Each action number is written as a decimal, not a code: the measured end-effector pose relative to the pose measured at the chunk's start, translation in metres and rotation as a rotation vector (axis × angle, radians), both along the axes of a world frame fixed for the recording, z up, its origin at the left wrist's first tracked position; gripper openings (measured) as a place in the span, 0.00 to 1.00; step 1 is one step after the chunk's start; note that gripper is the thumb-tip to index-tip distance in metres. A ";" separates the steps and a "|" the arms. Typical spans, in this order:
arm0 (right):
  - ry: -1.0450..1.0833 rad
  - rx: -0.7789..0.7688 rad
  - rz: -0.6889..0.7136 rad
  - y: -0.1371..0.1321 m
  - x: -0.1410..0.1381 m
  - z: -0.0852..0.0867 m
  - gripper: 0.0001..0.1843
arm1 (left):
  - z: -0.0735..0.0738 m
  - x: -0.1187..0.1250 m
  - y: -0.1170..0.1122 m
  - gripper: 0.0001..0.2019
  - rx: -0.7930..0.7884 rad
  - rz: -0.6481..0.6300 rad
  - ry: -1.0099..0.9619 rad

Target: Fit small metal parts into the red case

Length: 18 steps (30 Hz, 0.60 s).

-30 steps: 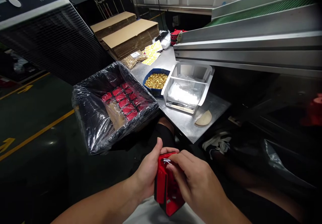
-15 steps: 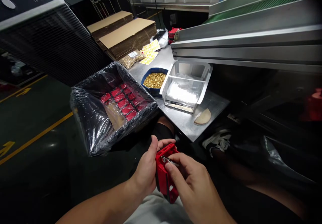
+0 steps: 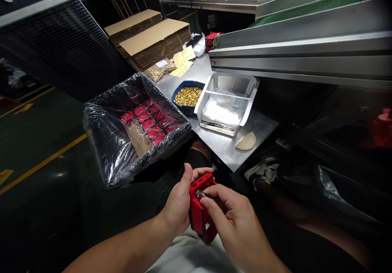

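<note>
Raising red case (image 3: 198, 216) slightly since earlier frame, over lap (image 3: 180, 253), grasped in left grip (image 3: 179, 206); pinching small metal part (image 3: 199, 193) at its upper end with right grip (image 3: 234, 218). Not yet letting go! Spotting red pieces (image 3: 149, 123) already in bin (image 3: 102, 142).

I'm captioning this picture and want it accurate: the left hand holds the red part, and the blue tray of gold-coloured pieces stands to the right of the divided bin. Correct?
Not quite: in the head view, the blue tray of gold-coloured pieces stands to the left of the divided bin. The left hand does hold the red part.
</note>
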State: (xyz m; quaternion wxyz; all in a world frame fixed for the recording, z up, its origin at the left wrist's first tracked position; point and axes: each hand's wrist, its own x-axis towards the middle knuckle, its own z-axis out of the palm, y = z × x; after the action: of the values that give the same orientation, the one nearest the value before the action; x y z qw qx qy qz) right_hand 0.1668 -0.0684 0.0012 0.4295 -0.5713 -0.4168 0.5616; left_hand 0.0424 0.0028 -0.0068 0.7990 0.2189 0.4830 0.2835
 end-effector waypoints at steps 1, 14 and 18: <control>-0.002 0.023 -0.021 -0.001 0.001 -0.001 0.11 | 0.000 0.000 0.000 0.37 -0.004 0.008 0.000; -0.750 0.719 0.027 0.009 0.028 -0.006 0.19 | 0.007 0.002 0.005 0.33 -0.305 0.014 -0.146; -0.788 0.791 0.082 0.013 0.026 -0.004 0.17 | 0.008 0.004 0.005 0.34 -0.350 -0.013 -0.274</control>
State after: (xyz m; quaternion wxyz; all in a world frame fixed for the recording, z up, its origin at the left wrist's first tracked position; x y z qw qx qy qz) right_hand 0.1923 -0.0557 -0.0031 0.4005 -0.5167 -0.7468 0.1225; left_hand 0.0462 0.0073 0.0016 0.8848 0.0396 0.4103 0.2173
